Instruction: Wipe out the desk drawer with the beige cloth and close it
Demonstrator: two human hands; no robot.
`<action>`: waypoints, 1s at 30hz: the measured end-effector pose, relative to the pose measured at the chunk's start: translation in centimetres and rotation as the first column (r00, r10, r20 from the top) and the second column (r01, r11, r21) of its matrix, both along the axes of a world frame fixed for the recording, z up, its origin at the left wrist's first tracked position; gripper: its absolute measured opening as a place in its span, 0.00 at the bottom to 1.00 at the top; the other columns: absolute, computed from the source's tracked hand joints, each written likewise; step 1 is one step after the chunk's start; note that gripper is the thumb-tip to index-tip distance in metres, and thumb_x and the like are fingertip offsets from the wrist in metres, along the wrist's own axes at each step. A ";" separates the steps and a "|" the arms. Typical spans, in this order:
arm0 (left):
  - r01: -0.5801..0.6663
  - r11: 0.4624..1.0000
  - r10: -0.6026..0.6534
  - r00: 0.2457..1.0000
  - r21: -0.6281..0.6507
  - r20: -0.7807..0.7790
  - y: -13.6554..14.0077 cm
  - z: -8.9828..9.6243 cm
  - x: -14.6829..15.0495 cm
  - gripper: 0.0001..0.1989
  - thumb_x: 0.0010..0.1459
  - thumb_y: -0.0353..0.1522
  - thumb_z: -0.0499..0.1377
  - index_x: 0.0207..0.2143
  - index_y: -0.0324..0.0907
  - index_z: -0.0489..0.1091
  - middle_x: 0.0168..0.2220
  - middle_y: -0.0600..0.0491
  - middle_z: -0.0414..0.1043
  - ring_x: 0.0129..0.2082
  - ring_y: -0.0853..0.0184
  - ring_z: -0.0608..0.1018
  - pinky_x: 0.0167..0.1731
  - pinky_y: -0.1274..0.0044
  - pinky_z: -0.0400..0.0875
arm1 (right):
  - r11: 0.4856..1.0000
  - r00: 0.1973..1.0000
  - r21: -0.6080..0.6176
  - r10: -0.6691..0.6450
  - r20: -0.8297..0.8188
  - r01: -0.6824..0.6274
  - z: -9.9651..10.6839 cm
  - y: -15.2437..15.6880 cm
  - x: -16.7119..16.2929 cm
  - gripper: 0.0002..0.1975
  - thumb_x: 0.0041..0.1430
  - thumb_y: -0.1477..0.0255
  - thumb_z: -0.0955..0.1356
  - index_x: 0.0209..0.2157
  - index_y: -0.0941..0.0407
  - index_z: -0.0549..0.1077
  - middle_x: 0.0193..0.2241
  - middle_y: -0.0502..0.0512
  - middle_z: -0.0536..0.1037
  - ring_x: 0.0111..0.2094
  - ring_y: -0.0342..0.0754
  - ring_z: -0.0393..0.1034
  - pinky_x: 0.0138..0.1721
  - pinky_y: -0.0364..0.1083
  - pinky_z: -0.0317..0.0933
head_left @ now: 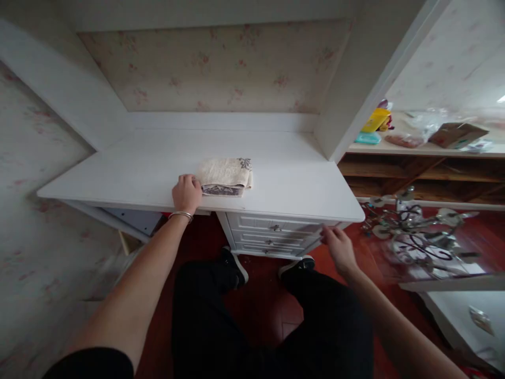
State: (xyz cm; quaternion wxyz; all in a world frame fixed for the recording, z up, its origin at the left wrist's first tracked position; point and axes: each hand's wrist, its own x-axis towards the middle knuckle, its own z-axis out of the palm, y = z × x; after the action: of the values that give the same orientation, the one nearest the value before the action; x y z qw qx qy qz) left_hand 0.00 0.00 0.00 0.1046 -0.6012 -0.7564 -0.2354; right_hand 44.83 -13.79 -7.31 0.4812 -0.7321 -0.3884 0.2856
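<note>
Up on the white desk (292, 173), the left hand (186, 192) rests curled against a folded cloth (224, 176); the right hand (338, 248) hangs loosely open, empty, beside the drawers (272, 234).

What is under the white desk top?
Under the white desk top sit white drawers with small handles, near the right hand. Red floor and black shoes show too. What is inside the drawers is hidden.

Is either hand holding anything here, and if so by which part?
Nothing is clearly held. The left hand rests on the desk against the near-left corner of the folded cloth. The right hand reaches empty toward the drawer unit.
</note>
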 end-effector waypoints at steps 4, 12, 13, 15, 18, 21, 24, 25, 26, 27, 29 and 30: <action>0.325 0.946 -0.315 0.922 0.010 -0.224 -0.9 0.4 0.9 0.21 0.65 0.29 0.45 0.57 0.43 0.68 0.62 0.44 0.63 0.59 0.55 0.67 0.58 0.63 0.58 | 0.698 0.676 -0.390 0.704 0.218 -0.601 -1.0 0.4 -7.0 0.20 0.63 0.61 0.62 0.53 0.52 0.70 0.46 0.55 0.78 0.40 0.47 0.74 0.44 0.46 0.66; 0.566 0.804 -0.593 0.784 -0.183 -0.182 -1.2 -0.6 2.1 0.30 0.62 0.23 0.42 0.65 0.47 0.60 0.66 0.51 0.60 0.65 0.64 0.61 0.65 0.63 0.49 | 0.615 0.501 -0.600 0.781 0.374 -0.511 -0.2 4.1 -10.4 0.21 0.68 0.58 0.57 0.52 0.49 0.74 0.47 0.61 0.78 0.48 0.59 0.73 0.48 0.55 0.63; 0.562 0.807 -0.589 0.789 -0.181 -0.177 -1.2 -0.6 2.1 0.30 0.62 0.23 0.42 0.65 0.47 0.60 0.66 0.51 0.59 0.66 0.64 0.60 0.65 0.62 0.49 | 0.616 0.488 -0.602 0.782 0.388 -0.508 -0.2 4.0 -10.3 0.22 0.68 0.57 0.56 0.52 0.49 0.74 0.48 0.60 0.79 0.49 0.58 0.73 0.48 0.54 0.63; 0.557 0.811 -0.583 0.794 -0.178 -0.171 -1.3 -0.5 2.2 0.30 0.63 0.24 0.42 0.64 0.47 0.60 0.66 0.51 0.60 0.66 0.64 0.60 0.65 0.62 0.49 | 0.627 0.468 -0.597 0.776 0.422 -0.501 -0.3 3.7 -10.4 0.24 0.69 0.56 0.54 0.53 0.48 0.73 0.49 0.58 0.78 0.50 0.56 0.72 0.48 0.51 0.62; 0.546 0.819 -0.571 0.803 -0.175 -0.168 -1.7 0.0 2.6 0.28 0.64 0.26 0.41 0.64 0.48 0.61 0.65 0.50 0.60 0.65 0.62 0.61 0.64 0.62 0.49 | 0.649 0.446 -0.600 0.759 0.473 -0.468 -0.4 3.3 -10.9 0.27 0.71 0.57 0.51 0.54 0.50 0.73 0.51 0.60 0.77 0.50 0.56 0.72 0.49 0.51 0.61; 0.517 0.838 -0.543 0.823 -0.173 -0.167 -2.0 0.5 3.0 0.27 0.65 0.27 0.42 0.63 0.48 0.61 0.65 0.49 0.61 0.64 0.60 0.62 0.63 0.61 0.51 | 0.649 0.412 -0.611 0.760 0.502 -0.453 -0.3 3.4 -11.1 0.26 0.71 0.60 0.51 0.54 0.51 0.74 0.50 0.60 0.78 0.50 0.55 0.72 0.49 0.50 0.61; 0.497 0.848 -0.525 0.835 -0.185 -0.164 -2.1 0.7 3.4 0.26 0.65 0.27 0.42 0.63 0.48 0.62 0.64 0.49 0.62 0.64 0.60 0.63 0.63 0.61 0.52 | 0.644 0.375 -0.621 0.765 0.524 -0.446 -0.1 3.2 -11.2 0.25 0.71 0.61 0.52 0.53 0.50 0.74 0.50 0.60 0.78 0.49 0.55 0.73 0.48 0.49 0.62; 0.495 0.849 -0.523 0.837 -0.185 -0.162 -2.1 0.7 3.4 0.26 0.65 0.27 0.42 0.63 0.48 0.62 0.64 0.48 0.62 0.63 0.60 0.63 0.63 0.61 0.51 | 0.644 0.363 -0.626 0.765 0.532 -0.441 0.0 2.8 -11.2 0.25 0.71 0.61 0.52 0.52 0.51 0.75 0.49 0.61 0.79 0.49 0.56 0.73 0.48 0.49 0.62; 0.494 0.850 -0.521 0.838 -0.181 -0.162 -2.1 0.6 3.4 0.26 0.65 0.27 0.42 0.63 0.48 0.62 0.64 0.48 0.62 0.63 0.60 0.63 0.63 0.61 0.51 | 0.642 0.349 -0.630 0.766 0.539 -0.437 0.2 2.3 -11.2 0.25 0.71 0.61 0.52 0.51 0.52 0.76 0.47 0.62 0.79 0.48 0.56 0.74 0.48 0.50 0.62; 0.495 0.851 -0.521 0.838 -0.174 -0.165 -2.1 0.6 3.4 0.26 0.65 0.27 0.41 0.63 0.47 0.62 0.64 0.48 0.62 0.64 0.59 0.63 0.63 0.61 0.51 | 0.638 0.335 -0.635 0.769 0.544 -0.435 0.3 1.5 -11.3 0.25 0.71 0.61 0.53 0.49 0.52 0.77 0.46 0.63 0.80 0.48 0.57 0.74 0.47 0.50 0.62; 0.501 0.850 -0.524 0.834 -0.159 -0.174 -2.0 0.5 3.3 0.26 0.65 0.27 0.41 0.63 0.47 0.62 0.64 0.47 0.62 0.63 0.59 0.63 0.63 0.61 0.51 | 0.624 0.306 -0.646 0.780 0.546 -0.439 0.7 -0.6 -11.3 0.24 0.70 0.61 0.54 0.46 0.52 0.79 0.43 0.62 0.81 0.45 0.57 0.76 0.45 0.50 0.64; 0.506 0.848 -0.528 0.830 -0.156 -0.180 -2.0 0.4 3.2 0.26 0.65 0.27 0.41 0.63 0.47 0.62 0.64 0.47 0.62 0.63 0.59 0.64 0.63 0.61 0.51 | 0.614 0.291 -0.651 0.787 0.544 -0.445 0.9 -2.0 -11.3 0.24 0.70 0.60 0.55 0.45 0.51 0.80 0.41 0.62 0.82 0.43 0.56 0.77 0.43 0.50 0.64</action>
State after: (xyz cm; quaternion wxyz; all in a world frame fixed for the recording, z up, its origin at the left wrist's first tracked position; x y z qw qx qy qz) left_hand 3.17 -2.03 0.40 0.0880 -0.8099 -0.5603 -0.1494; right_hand 33.57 -15.75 -6.37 -0.0511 -0.6374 -0.7518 0.1611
